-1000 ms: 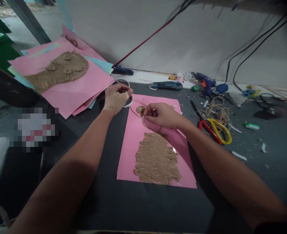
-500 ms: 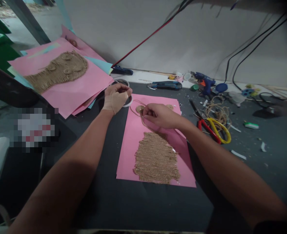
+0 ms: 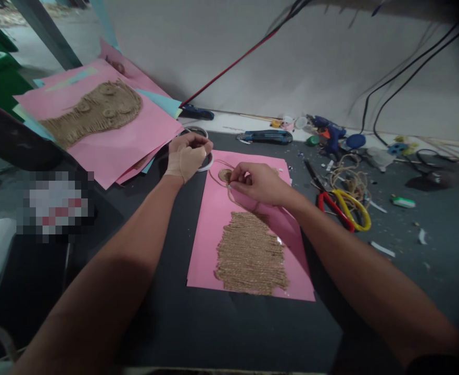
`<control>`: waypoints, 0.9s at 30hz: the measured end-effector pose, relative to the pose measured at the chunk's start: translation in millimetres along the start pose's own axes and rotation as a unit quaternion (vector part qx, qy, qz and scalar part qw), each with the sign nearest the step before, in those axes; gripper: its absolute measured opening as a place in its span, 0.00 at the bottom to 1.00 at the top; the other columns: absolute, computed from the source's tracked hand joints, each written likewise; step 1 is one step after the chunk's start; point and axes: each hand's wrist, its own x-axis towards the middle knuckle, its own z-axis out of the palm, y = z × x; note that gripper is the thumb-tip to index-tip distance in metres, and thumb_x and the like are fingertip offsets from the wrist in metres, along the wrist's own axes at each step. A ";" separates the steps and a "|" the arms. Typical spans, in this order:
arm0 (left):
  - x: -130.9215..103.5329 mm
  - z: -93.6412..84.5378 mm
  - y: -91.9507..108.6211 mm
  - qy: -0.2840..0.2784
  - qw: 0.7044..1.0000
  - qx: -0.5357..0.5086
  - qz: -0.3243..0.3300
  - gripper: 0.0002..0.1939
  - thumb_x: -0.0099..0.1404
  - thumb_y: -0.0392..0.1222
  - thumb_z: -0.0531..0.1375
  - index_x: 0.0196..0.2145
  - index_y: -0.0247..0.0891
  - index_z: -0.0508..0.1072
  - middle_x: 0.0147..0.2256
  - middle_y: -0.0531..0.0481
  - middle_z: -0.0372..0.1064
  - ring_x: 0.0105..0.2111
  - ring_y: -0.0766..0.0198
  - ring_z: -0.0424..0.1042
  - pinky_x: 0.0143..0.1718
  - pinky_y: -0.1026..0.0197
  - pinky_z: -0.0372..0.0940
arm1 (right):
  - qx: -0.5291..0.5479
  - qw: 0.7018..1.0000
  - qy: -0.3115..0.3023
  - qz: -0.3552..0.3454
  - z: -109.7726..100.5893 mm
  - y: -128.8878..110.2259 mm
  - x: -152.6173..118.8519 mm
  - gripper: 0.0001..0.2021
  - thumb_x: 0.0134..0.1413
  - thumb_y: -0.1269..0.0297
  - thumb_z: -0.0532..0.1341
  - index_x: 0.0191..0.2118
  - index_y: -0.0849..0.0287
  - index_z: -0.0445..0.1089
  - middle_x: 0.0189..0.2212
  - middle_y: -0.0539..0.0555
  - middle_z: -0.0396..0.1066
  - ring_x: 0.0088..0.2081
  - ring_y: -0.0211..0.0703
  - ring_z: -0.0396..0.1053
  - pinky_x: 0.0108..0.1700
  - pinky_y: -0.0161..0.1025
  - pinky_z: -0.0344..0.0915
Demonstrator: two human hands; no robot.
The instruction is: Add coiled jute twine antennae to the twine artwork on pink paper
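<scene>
My right hand (image 3: 258,182) pinches a strand of brown twine (image 3: 231,197) beside a small round twine coil (image 3: 225,175). The coil lies on a pink sheet (image 3: 202,255), near its upper left. Lower on that sheet is a block of twine rows (image 3: 253,252) laid side by side. My left hand (image 3: 188,156), with a light band around its wrist area, is closed at the sheet's upper left corner. Whatever its fingers hold is hidden. A white ring (image 3: 206,162), perhaps a tape roll, shows partly behind it. The right hand covers part of the sheet's top.
Scissors (image 3: 341,211) with red and yellow handles lie right of the sheet, by tangled twine (image 3: 348,174). A blue cutter knife (image 3: 266,136) and a blue glue gun (image 3: 333,135) are at the back. Left stands a stack of coloured sheets (image 3: 151,122) with a twine-covered shape (image 3: 108,107).
The view has shifted very slightly. My right hand's fingers have moved a little at the coil, while my left hand stays nearly still.
</scene>
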 end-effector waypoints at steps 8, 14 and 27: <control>0.1 -1.0 -3.3 -0.005 1.000 0.014 0.015 0.05 0.56 0.42 0.66 0.29 0.39 0.78 0.26 0.52 0.73 0.29 0.63 0.70 0.33 0.60 0.66 | 0.005 0.994 0.066 0.086 10.2 -4.3 2.1 0.04 0.49 0.68 0.69 0.31 0.58 0.74 0.30 0.53 0.77 0.32 0.42 0.71 0.37 0.42 0.66; -0.6 -1.0 -3.7 0.002 1.000 0.025 0.011 0.05 0.56 0.43 0.66 0.28 0.40 0.78 0.25 0.52 0.72 0.28 0.63 0.69 0.34 0.58 0.66 | 0.015 0.991 0.068 0.110 8.4 -5.7 4.9 0.03 0.47 0.72 0.69 0.30 0.59 0.76 0.32 0.54 0.79 0.33 0.42 0.72 0.38 0.42 0.67; -0.5 -0.8 -4.3 0.003 0.999 0.034 0.021 0.05 0.55 0.43 0.66 0.28 0.39 0.78 0.26 0.50 0.74 0.30 0.61 0.71 0.36 0.57 0.68 | 0.015 0.989 0.084 0.122 14.6 -2.2 5.0 0.04 0.45 0.66 0.71 0.27 0.58 0.77 0.28 0.52 0.78 0.32 0.43 0.72 0.35 0.42 0.63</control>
